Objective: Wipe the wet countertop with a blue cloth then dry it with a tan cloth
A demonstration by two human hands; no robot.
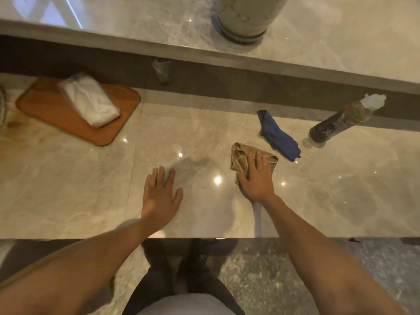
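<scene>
Wooden tray (45,103) holds wrapped white bundle (89,100); right hand (256,178) presses tan cloth (241,155)

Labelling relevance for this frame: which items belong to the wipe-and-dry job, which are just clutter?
Job: tan cloth under right hand; blue cloth; countertop; left hand flat on it.
Clutter: wooden tray, white packet, bottle, vase.

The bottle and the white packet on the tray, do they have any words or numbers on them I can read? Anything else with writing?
No text can be read anywhere in this view.
Bottle: its dark label has a pattern, too blurred to read.
White packet on the wooden tray: clear wrap, no print visible.
Tan cloth under the right hand, and blue cloth: no tags or words showing.
</scene>
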